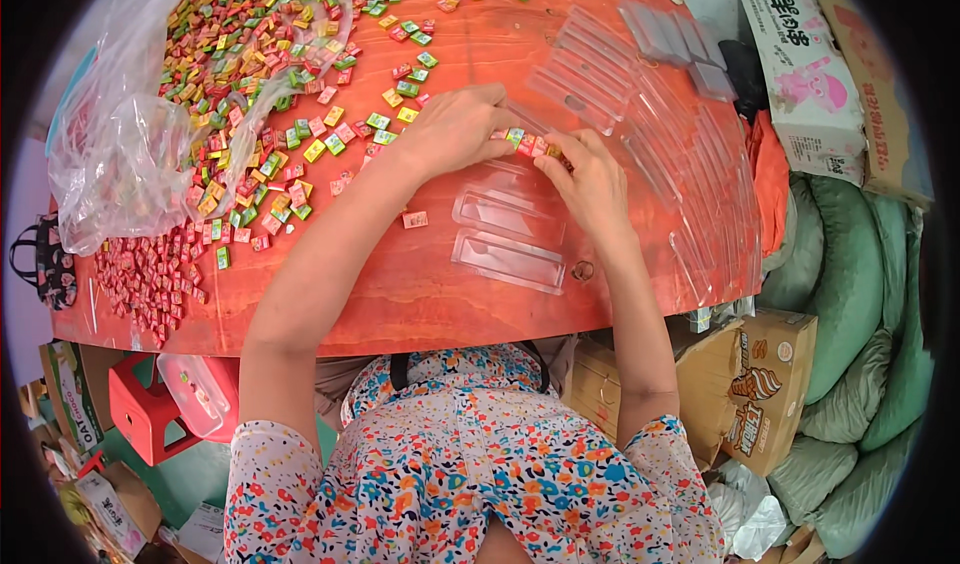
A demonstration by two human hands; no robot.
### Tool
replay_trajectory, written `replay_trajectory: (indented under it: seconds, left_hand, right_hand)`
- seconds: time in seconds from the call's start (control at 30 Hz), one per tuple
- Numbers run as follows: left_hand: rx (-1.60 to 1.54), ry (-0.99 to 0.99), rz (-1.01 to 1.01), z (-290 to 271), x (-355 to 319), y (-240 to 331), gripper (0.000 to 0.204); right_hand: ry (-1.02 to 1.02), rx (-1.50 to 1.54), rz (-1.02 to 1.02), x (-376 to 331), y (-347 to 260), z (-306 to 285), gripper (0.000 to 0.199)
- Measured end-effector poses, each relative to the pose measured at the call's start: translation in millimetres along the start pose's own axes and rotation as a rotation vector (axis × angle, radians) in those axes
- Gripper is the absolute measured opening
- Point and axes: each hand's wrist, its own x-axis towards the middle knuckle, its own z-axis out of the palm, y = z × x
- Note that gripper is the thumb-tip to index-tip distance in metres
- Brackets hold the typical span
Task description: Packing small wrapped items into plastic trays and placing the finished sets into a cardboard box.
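A short row of tiny red, green and yellow boxes (530, 144) is pressed end to end between my two hands over the middle of the red table. My left hand (455, 129) closes on its left end, fingertips and thumb bent inward. At the other end, my right hand (590, 179) pinches with thumb and fingers. Part of the row is hidden by my fingers. Just below lie clear plastic trays (508, 261), shallow and long. One red box (414, 220) sits alone beneath my left forearm.
A big heap of similar little boxes (265, 39) covers the table's left, beside a crumpled clear bag (125, 164). Red boxes (150, 279) pile near the front left. More clear trays (690, 184) overlap on the right. Cartons (805, 79) and green sacks (850, 284) stand beyond the right edge.
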Motion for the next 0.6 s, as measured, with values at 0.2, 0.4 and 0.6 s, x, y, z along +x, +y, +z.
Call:
replay_trajectory:
  seconds: [0.2,0.4,0.6]
  left_hand:
    - [0.04,-0.066,0.171,8.2,36.0,-34.2,0.031]
    - [0.049,-0.064,0.155,11.2,32.5,-48.3,0.038]
    - [0.28,-0.015,0.311,27.5,16.8,-36.0,0.077]
  right_hand:
    - [0.033,-0.041,0.063,14.0,18.5,15.5,0.033]
    - [0.085,0.076,0.078,5.0,32.1,17.0,0.038]
    - [0.202,-0.134,-0.063,-4.7,40.8,17.4,0.042]
